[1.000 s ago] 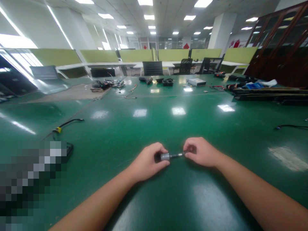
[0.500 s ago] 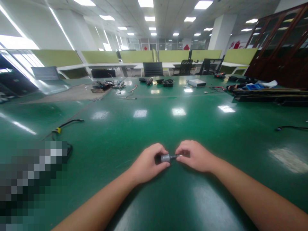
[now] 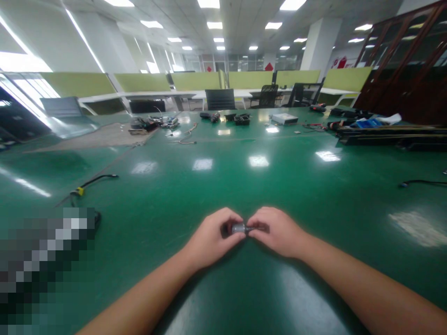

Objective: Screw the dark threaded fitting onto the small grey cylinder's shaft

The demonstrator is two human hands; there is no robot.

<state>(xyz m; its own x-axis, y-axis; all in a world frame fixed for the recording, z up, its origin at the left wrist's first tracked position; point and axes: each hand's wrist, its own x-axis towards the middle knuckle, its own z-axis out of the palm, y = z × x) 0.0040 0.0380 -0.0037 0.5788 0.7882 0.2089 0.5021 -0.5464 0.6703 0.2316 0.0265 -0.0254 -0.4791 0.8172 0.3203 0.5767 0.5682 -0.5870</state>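
A small grey cylinder (image 3: pixel 239 228) lies sideways between the thumb and fingers of my left hand (image 3: pixel 217 236), which are wrapped round it. From its right end a thin dark shaft (image 3: pixel 248 228) runs to my right hand (image 3: pixel 277 231). The thumb and fingertips of my right hand pinch this shaft close to the cylinder. The fingertips of both hands nearly touch, just above the green table (image 3: pixel 223 186). What lies inside the curl of my right hand is partly hidden.
A black cable with a yellow tag (image 3: pixel 80 191) lies at the left, beside a pixelated dark object (image 3: pixel 45 256). Another black cable (image 3: pixel 422 182) is at the right. Electronics, a white box (image 3: pixel 284 119) and dark bars (image 3: pixel 387 136) lie along the far side.
My right hand has moved left, up to the cylinder, and less of the shaft shows between the hands. My left hand stays round the cylinder. The view has shifted slightly.
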